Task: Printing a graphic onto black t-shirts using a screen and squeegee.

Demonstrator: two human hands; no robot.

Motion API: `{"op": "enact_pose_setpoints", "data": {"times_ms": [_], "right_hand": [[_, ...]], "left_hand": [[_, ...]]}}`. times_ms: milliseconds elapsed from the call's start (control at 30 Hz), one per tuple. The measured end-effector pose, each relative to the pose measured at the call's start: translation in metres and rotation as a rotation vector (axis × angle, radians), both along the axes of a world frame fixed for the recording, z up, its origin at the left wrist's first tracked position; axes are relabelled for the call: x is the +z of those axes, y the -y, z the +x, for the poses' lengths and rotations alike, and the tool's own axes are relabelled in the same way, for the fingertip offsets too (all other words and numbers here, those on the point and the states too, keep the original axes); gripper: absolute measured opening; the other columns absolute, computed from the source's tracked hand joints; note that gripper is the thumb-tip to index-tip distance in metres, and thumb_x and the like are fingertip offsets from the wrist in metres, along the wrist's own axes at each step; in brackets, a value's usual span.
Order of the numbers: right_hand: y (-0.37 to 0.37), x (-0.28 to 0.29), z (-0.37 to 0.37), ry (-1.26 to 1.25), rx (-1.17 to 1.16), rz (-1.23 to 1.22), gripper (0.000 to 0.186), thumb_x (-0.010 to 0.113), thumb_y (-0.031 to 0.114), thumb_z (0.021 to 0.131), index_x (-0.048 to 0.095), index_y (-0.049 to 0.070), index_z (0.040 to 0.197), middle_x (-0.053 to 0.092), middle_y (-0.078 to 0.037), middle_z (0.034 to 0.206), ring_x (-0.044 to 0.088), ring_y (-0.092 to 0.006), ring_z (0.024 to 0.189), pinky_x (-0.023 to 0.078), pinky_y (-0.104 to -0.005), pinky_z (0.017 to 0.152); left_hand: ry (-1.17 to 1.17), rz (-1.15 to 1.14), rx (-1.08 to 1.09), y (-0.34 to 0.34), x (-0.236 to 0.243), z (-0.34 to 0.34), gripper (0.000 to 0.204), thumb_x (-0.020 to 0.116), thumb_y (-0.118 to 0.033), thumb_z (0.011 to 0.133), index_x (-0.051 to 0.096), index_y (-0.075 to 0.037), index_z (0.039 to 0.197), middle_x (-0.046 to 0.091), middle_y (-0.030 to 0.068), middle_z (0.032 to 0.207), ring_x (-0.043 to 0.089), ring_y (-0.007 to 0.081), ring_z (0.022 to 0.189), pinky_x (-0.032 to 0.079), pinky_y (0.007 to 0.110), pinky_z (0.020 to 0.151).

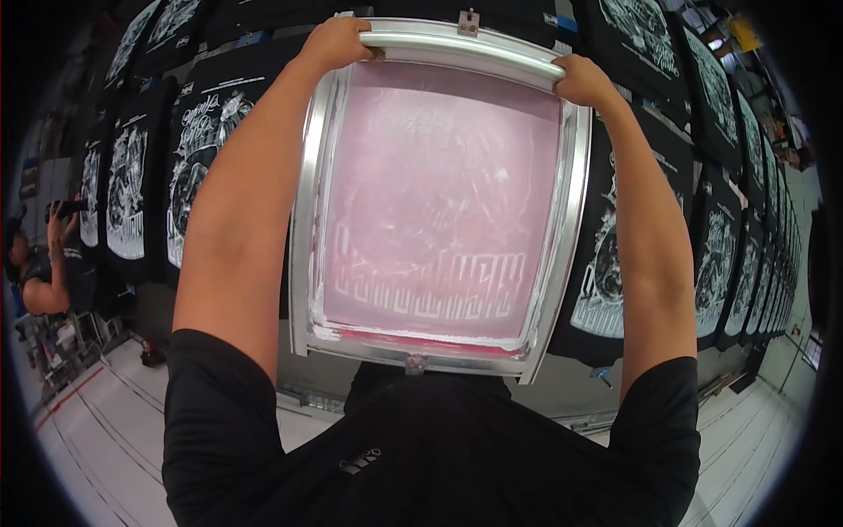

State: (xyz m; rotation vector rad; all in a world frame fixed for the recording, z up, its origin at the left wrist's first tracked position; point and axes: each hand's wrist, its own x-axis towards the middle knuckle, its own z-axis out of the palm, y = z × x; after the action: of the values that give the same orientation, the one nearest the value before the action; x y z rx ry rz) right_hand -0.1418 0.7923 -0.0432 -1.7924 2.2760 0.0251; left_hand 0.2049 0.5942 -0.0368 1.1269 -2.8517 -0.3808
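A silk-screen printing frame (575, 189) with silver metal rails lies in front of me. Its pinkish mesh (439, 202) shows a pale stencil design, with white ink (325, 332) smeared along the inner edges. Across the far end of the screen lies a silver squeegee (461, 51). My left hand (338, 44) is closed round its left end, and my right hand (586, 82) grips its right end. Both arms are stretched out over the frame's sides. The squeegee's blade edge is hidden from this view.
Black printed shirts (127, 184) with white designs lie in rows to the left, and more shirts (720, 255) fill the right. Metal clamps (469, 22) hold the frame at its far and near edges. At far left a person (48, 268) raises a dark device.
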Motion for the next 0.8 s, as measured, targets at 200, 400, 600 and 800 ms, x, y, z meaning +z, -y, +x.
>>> {"op": "enact_pose_setpoints", "data": {"times_ms": [200,400,600,800], "right_hand": [[0.032,0.034,-0.026,0.142,0.027,-0.022,0.054,0.068,0.018,0.058,0.072,0.007,0.111,0.072,-0.021,0.092,0.071,-0.0339,0.086,0.055,-0.0383,0.083],[0.059,0.004,-0.044,0.149,0.051,0.124,0.055,0.075,0.017,0.057,0.071,0.002,0.109,0.072,-0.021,0.096,0.069,-0.0342,0.091,0.053,-0.0366,0.087],[0.087,0.004,0.020,0.131,0.224,0.034,0.051,0.070,0.014,0.063,0.070,0.003,0.113,0.071,-0.021,0.104,0.068,-0.0343,0.098,0.052,-0.0375,0.088],[0.058,0.002,0.078,0.002,0.082,-0.018,0.054,0.060,0.013,0.070,0.068,0.012,0.123,0.068,-0.017,0.117,0.063,-0.0333,0.112,0.050,-0.0397,0.097]], "left_hand": [[-0.587,-0.375,-0.023,-0.088,0.020,0.054,0.047,0.072,-0.030,0.086,0.060,0.000,0.120,0.063,0.0179,0.109,0.065,0.0332,0.095,0.052,0.041,0.082],[0.412,1.330,-0.174,-0.367,-0.008,0.202,0.041,0.058,-0.041,0.097,0.067,-0.002,0.101,0.069,0.0152,0.092,0.067,0.0270,0.087,0.051,0.040,0.079],[-0.288,1.831,0.495,-0.519,-0.097,0.246,0.044,0.066,-0.042,0.094,0.071,0.000,0.107,0.068,0.0100,0.080,0.061,0.0099,0.073,0.049,0.026,0.068],[-0.188,1.430,0.292,-0.518,-0.088,0.243,0.045,0.067,-0.040,0.093,0.066,0.002,0.076,0.058,0.0065,0.060,0.049,0.0093,0.058,0.041,0.032,0.055]]}}
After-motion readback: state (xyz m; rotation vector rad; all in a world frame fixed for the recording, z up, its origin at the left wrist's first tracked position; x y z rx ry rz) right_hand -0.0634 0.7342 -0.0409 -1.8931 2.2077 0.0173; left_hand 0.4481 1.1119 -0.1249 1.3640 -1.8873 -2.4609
